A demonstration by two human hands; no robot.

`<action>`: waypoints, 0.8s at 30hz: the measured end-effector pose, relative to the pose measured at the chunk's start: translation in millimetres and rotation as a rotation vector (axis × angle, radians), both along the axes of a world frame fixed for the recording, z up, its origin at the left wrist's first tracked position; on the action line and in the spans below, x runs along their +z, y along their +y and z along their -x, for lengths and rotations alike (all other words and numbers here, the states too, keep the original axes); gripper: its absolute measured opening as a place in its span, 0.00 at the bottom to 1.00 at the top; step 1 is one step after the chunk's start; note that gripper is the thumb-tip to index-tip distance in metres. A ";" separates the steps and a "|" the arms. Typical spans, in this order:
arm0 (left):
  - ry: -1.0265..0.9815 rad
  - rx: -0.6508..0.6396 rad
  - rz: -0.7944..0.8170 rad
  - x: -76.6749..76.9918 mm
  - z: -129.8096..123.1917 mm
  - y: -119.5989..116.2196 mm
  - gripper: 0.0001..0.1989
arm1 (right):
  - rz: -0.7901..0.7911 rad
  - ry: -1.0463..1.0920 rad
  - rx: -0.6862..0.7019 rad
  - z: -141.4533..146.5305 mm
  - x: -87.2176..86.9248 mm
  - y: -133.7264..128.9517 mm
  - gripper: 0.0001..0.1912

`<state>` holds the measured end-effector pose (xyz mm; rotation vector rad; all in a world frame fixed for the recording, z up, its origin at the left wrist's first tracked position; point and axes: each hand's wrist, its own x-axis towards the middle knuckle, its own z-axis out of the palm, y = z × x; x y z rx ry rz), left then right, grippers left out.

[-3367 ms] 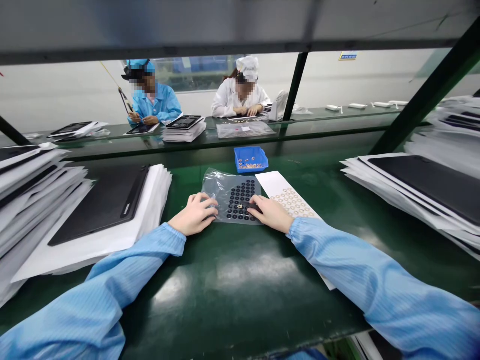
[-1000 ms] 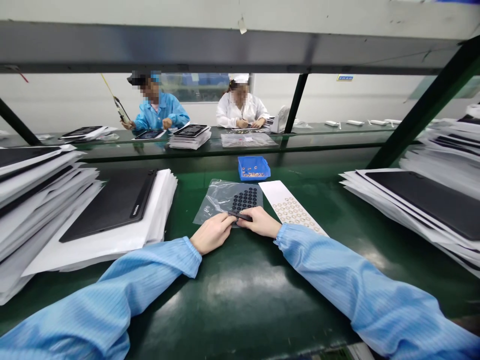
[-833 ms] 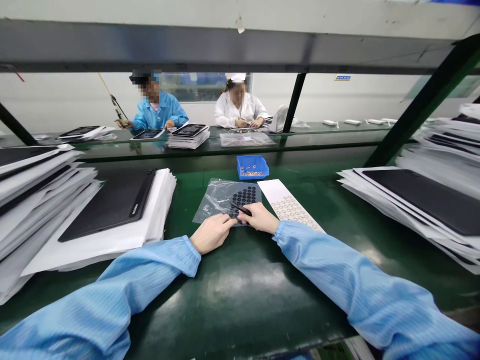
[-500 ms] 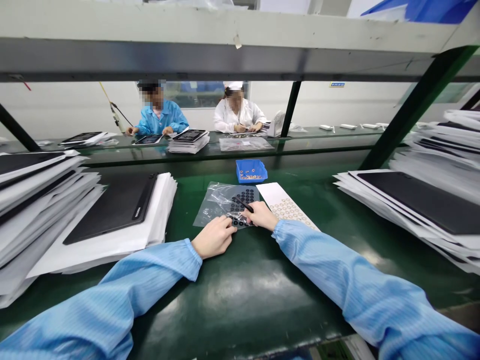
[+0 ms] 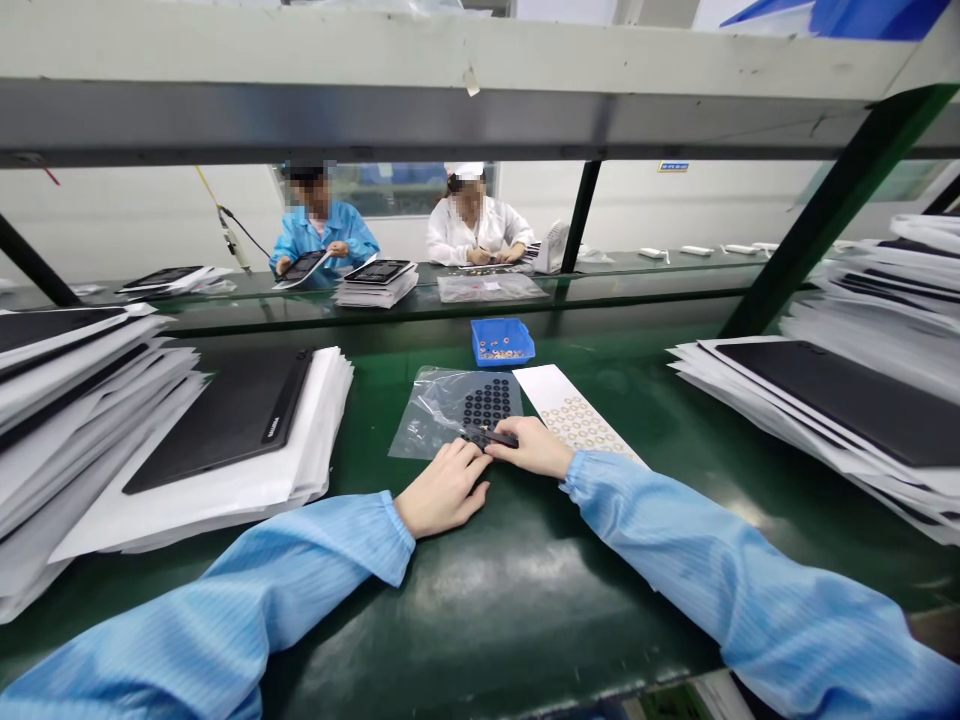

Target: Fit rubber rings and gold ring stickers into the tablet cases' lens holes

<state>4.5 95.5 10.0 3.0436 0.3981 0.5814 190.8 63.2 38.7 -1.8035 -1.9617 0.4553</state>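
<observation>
Tweezers (image 5: 501,437) are pinched by the right hand (image 5: 529,447), tips hard to make out; left hand (image 5: 442,490) is seen just beside, grip unclear; small rings (image 5: 501,353) are heaped in a blue tray (image 5: 502,325).

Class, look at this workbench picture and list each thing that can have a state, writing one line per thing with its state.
Left hand: relaxed, fingers spread, resting on the bench edge of the bag
Right hand: fingers closed on the tweezers
Black tweezers: held low, lying nearly flat
Clear plastic bag: crumpled, lying flat
Black ring sheet: rows of rings in place
White strip: flat, covered with pale rings
Blue tray: holding small coppery rings
</observation>
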 end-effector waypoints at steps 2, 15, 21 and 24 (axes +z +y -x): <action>-0.003 -0.004 0.013 1.0 0.2 -0.9 0.12 | -0.004 -0.010 0.006 -0.3 -2.2 -3.3 0.07; 0.038 -0.004 0.010 2.3 -6.4 -4.2 0.16 | 0.090 -0.001 0.021 -16.7 12.9 19.7 0.11; 0.099 0.011 -0.010 4.7 -10.6 -5.7 0.18 | 0.120 -0.022 0.015 -19.9 12.5 22.2 0.13; 0.116 0.008 -0.008 6.4 -9.8 -5.8 0.18 | 0.108 -0.036 -0.007 -22.5 11.9 26.3 0.10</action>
